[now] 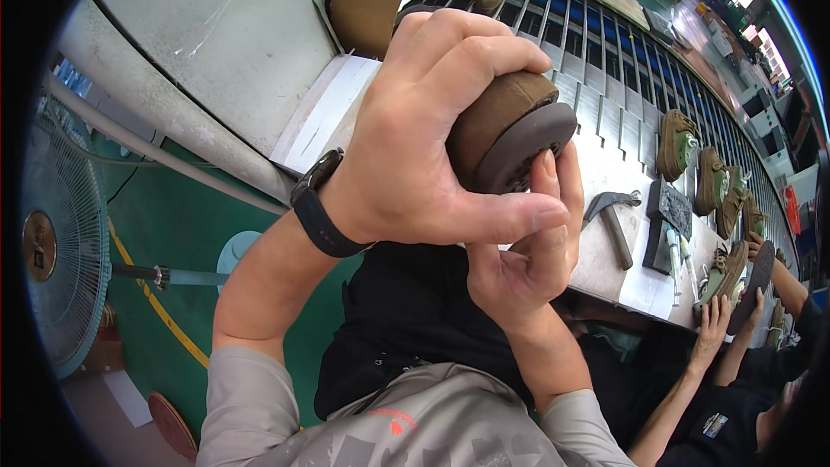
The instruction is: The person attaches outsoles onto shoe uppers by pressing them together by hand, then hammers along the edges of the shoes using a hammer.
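Observation:
A brown shoe (497, 117) with a dark grey sole (529, 145) is held up in front of me, one rounded end facing right. My left hand (406, 143) wraps round it from the left and above, fingers over the upper and thumb stretched below the sole. From below, my right hand (532, 272) reaches up with its fingertips against the sole's lower edge, its thumb beside the left thumb. Much of the shoe is hidden behind my left hand. To the right, on the bench, lies a hammer (616, 233) with a curved metal head.
A dark block (670, 206) and white-handled tools (675, 264) lie beyond the hammer. Several brown shoes (677, 145) line the roller conveyor (596, 30). At right a co-worker's hands (711, 329) hold a shoe and a sole. A fan (65, 233) stands left; a cardboard box (370, 0) is ahead.

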The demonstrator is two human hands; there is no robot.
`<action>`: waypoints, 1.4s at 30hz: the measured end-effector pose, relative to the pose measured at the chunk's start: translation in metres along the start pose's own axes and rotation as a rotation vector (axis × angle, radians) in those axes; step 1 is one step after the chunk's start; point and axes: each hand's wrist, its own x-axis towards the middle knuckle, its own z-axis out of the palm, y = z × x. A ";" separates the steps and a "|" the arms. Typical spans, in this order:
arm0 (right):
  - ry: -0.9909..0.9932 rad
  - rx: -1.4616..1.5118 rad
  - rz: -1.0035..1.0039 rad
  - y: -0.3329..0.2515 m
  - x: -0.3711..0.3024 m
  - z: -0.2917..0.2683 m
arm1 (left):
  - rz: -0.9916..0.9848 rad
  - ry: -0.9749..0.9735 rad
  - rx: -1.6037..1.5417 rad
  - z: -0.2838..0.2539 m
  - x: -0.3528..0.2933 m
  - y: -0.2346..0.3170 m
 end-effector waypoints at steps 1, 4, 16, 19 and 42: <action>-0.001 0.005 0.007 0.000 0.000 0.000 | -0.002 -0.001 -0.003 0.000 0.001 0.001; -0.008 0.000 0.003 -0.001 0.001 -0.001 | -0.005 0.007 0.011 0.000 0.001 0.002; -0.018 -0.002 -0.049 0.003 0.000 -0.004 | -0.033 0.054 -0.014 0.003 0.002 0.008; -0.003 -0.021 -0.050 0.018 0.009 0.000 | -0.117 0.063 -0.058 0.012 0.012 0.000; -0.234 0.090 -0.001 0.079 0.027 0.013 | -0.536 0.200 -0.505 0.054 0.018 -0.058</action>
